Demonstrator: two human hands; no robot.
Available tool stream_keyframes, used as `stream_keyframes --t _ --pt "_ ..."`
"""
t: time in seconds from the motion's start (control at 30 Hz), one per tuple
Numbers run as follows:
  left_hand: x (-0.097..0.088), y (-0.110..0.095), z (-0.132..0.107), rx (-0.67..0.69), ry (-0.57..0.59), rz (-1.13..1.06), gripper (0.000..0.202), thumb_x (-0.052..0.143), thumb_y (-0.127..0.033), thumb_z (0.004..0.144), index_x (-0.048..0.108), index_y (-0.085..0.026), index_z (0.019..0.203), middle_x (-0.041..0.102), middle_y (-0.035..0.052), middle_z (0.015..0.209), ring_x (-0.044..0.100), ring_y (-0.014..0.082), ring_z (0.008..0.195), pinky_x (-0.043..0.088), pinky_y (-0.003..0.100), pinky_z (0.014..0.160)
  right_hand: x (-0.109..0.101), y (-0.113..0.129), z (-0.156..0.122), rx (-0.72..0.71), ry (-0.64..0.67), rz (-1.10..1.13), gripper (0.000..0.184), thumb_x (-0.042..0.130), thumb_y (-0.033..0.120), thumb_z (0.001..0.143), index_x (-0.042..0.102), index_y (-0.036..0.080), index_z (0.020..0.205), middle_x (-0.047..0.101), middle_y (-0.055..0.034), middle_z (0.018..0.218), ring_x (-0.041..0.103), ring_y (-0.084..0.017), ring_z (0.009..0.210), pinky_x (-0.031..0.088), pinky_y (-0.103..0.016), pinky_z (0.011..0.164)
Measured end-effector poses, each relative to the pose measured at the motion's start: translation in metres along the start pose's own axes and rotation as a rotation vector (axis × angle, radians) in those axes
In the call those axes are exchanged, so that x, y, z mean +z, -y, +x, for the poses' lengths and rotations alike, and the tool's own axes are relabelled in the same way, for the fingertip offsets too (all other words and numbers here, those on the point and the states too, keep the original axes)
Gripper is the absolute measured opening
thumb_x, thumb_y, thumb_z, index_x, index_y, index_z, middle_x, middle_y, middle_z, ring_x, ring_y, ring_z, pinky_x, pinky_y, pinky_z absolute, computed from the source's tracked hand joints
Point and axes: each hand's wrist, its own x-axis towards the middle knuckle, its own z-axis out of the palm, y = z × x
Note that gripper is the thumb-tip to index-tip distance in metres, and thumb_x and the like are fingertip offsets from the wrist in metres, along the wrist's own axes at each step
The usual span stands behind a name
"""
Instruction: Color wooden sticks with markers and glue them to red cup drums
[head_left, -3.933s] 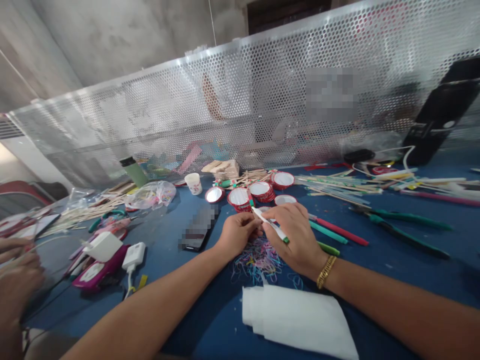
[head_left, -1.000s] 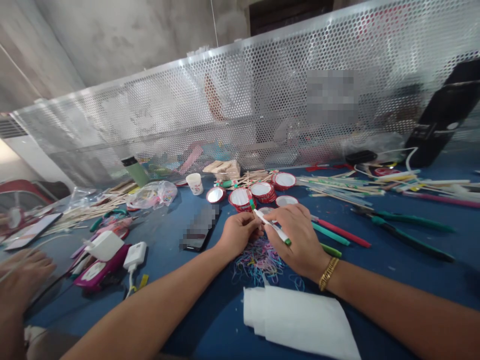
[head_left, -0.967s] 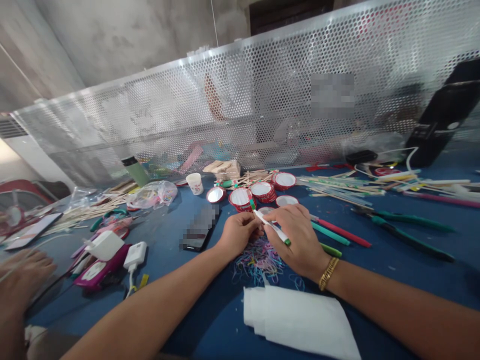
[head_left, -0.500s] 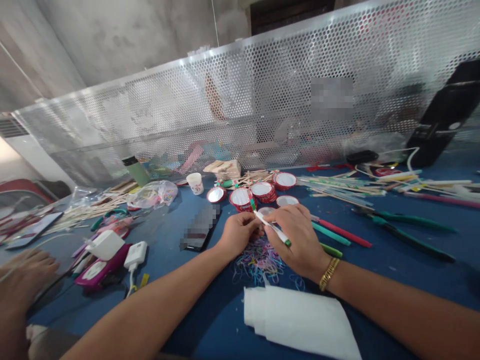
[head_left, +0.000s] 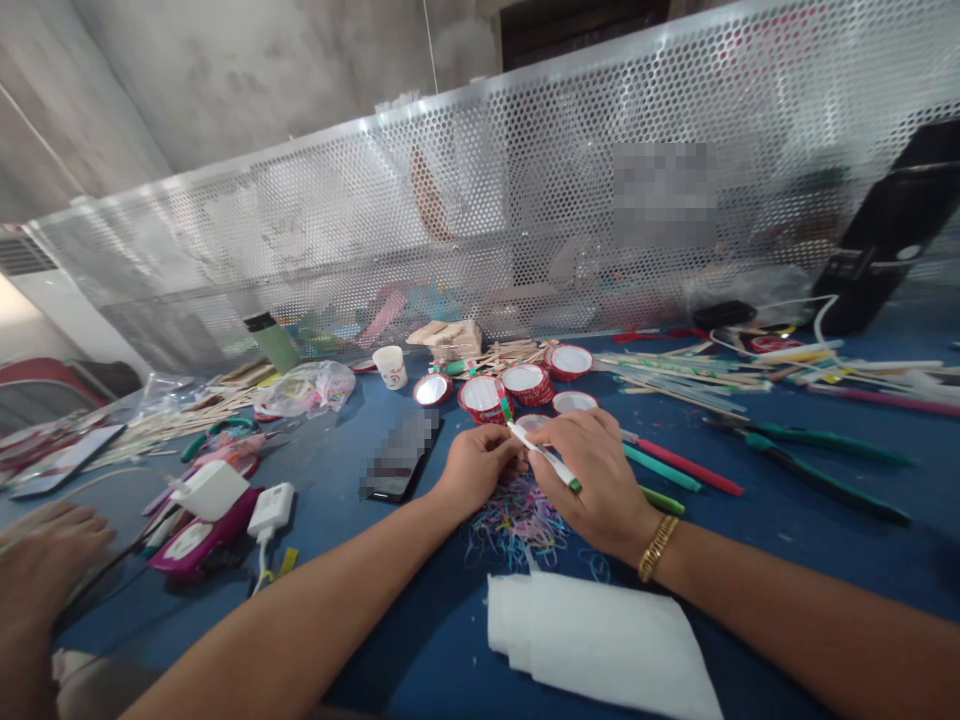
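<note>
Both forearms (head_left: 337, 590) bare. Right hand (head_left: 600, 480): gold-coloured metal link bracelet (head_left: 655, 547) on wrist, 5 o'clock of knuckles.

- The right hand (head_left: 592, 480), a gold bracelet (head_left: 655, 547) at its wrist, grips a thin white stick with a green tip (head_left: 541, 452), held slanted above the blue table (head_left: 750, 530).
- The left hand (head_left: 474, 468) is curled, its fingertips meeting the right hand's at the stick (what they pinch I cannot make out).
- Under both hands lies a tangle of coloured rubber bands (head_left: 514, 525).
- A folded white cloth (head_left: 600, 640) lies just in front of the bands, nearer the person.
- A dark phone (head_left: 397, 460) lies flat beside the left hand.
- Red-rimmed lids (head_left: 480, 395) cluster beyond the hands.
- A red pen (head_left: 686, 465) and green-handled pliers (head_left: 817, 455) lie to the right.
- Another person's hand (head_left: 45, 550) rests at the far left edge.
- A perforated metal screen (head_left: 450, 200) backs the table.
</note>
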Motion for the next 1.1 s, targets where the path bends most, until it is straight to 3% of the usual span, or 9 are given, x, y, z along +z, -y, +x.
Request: stream_keyframes --t 0.47,0.73,1.1 --pt "0.0000 0.0021 0.0004 -0.040 0.004 -0.039 0.030 0.073 -0.041 0.074 0.062 -0.016 0.061 0.061 0.0000 0.055 0.051 0.0096 0.047 0.038 0.022 0.049 0.0000 -0.0014 -0.0010 0.022 -0.062 -0.049 0.008 0.052 0.023 0.092 0.059 0.023 0.095 0.070 -0.0026 0.092 0.059 -0.022 0.091 0.033 -0.041 0.088" --pt "0.0001 0.0007 -0.0005 -0.008 0.002 -0.031 0.028 0.075 -0.039 0.070 0.063 -0.015 0.062 0.059 -0.0013 0.052 0.050 0.0091 0.047 0.037 0.021 0.049 -0.0007 0.0015 -0.0001 0.007 0.000 -0.002 0.011 0.049 0.025 0.094 0.060 0.022 0.094 0.069 -0.0021 0.092 0.058 -0.021 0.091 0.033 -0.041 0.089" --pt "0.0013 -0.0012 0.0001 -0.042 -0.009 -0.039 0.026 0.071 -0.036 0.073 0.062 -0.015 0.061 0.061 -0.0003 0.054 0.051 0.0088 0.046 0.037 0.021 0.048 0.0009 -0.0021 -0.0016 0.026 -0.050 -0.057 0.009 0.052 0.024 0.092 0.060 0.022 0.095 0.070 -0.0024 0.092 0.059 -0.021 0.091 0.033 -0.041 0.089"
